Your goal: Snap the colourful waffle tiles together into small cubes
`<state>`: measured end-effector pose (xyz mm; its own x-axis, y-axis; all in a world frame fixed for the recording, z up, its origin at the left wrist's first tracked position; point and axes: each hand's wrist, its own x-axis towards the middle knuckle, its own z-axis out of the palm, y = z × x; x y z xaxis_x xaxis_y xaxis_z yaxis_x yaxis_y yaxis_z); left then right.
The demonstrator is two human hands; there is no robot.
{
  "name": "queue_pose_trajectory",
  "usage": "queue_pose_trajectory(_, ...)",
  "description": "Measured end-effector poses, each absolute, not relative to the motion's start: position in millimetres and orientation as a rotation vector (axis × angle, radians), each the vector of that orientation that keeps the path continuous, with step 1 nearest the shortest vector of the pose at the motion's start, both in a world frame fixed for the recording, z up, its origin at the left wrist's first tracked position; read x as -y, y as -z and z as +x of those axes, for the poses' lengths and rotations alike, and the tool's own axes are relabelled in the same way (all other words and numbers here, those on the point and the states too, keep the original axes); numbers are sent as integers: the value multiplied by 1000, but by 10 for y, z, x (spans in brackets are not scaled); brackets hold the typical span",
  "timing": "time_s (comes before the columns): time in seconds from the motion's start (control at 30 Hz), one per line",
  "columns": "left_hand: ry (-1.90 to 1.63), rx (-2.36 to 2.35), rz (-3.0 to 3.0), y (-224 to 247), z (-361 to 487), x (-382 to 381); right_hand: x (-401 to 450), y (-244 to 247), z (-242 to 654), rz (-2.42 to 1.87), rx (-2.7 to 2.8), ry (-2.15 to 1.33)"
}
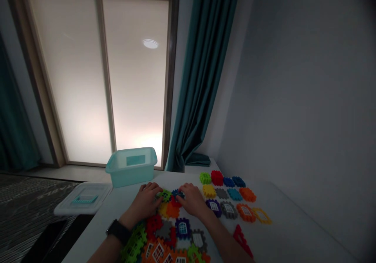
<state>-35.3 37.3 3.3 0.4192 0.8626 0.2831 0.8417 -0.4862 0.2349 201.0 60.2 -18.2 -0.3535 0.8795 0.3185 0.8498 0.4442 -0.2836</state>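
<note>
Far to my left, a dark striped rug (pixel 26 212) lies below the edge of the white table (pixel 293 224), and a translucent plastic lid (pixel 84 198) with a teal strip sits along that edge. Beyond it, an open teal plastic bin (pixel 131 166) stands upright at the table's far side, in front of a glowing frosted window blind (pixel 73 78). A black smartwatch (pixel 118 231) wraps my left wrist. My left hand (pixel 143 202) lies palm down with its fingers at a green interlocking plastic tile (pixel 165 195). My right hand (pixel 190 199) lies palm down too, just beside a blue tile (pixel 178 194) that overlaps a red one (pixel 173 202). My hands are apart, with those tiles between them, and I cannot tell whether either hand is gripping. More tiles crowd the table below my hands, including a purple window tile (pixel 182 228) and an orange one (pixel 155 251). To the right, tidy rows of tiles in green, red, blue, yellow, grey, orange and purple fill the table, with a red roof-shaped piece (pixel 242 239) nearer me. A teal curtain (pixel 202 71) hangs beyond them, beside a grey wall (pixel 305 90).
</note>
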Motion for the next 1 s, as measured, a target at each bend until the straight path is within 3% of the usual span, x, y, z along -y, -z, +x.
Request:
queue_pose_trajectory(0.4,-689,-1562,2572,32,-301,-249,-561,240,1876,-1579,2130,-41)
queue_pose_trajectory(0.73,-906,-1332,2632,-14,-190,-124,-6,58,2018,-1093,2210,-70)
queue_pose_trajectory(1.0,-853,-1139,2707,-24,-148,-32,234,72,2039,-963,2204,0)
